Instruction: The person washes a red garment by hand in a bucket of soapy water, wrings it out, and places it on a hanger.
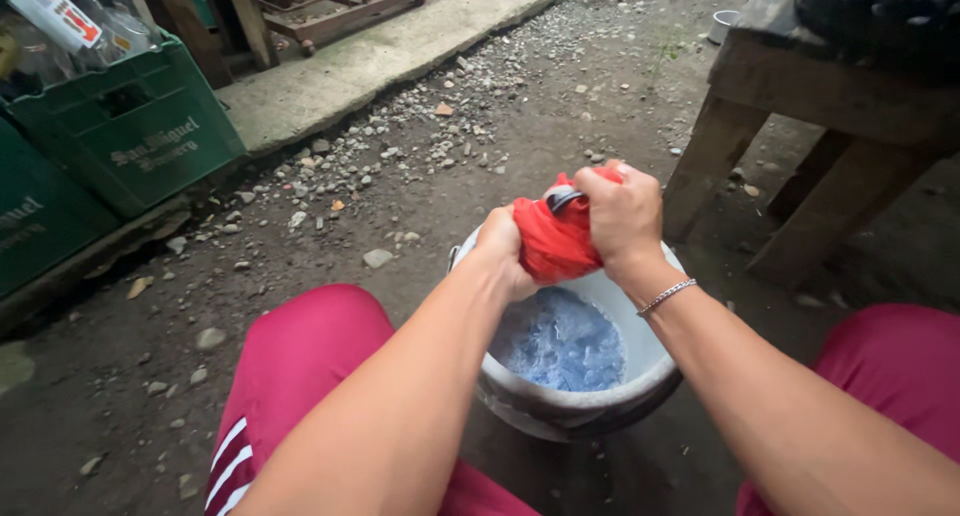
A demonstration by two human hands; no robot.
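Both hands clamp a bunched red cloth [552,241] between them, held just above the far rim of a round metal basin [560,406]. On the left, the left hand [503,246] is closed in a fist around the near end of the cloth, knuckles toward the camera. On the right, the right hand [622,216] wraps the far end, fingers curled over the top, with a thin silver bracelet [667,296] on the wrist. A dark and white trim of the cloth peeks out between the two fists.

Pale blue soapy water [560,341] fills the basin, which sits on the dirt ground between the person's knees; these are clad in magenta trousers [300,366] with white side stripes. The person appears to be seated low.

Judging by the opposed fists and the tightly gathered fabric, the step in hand looks like scrubbing or wringing the cloth over the wash water. Going on would call for firm opposite pressure from the wrists while keeping the bundle over the basin, so that drips fall inside and not on the ground.

Farther off, loose gravel [400,146] lies scattered across the ground. At far left stand green plastic crates [120,136] holding bottles. At far right is a rough wooden bench [800,106].
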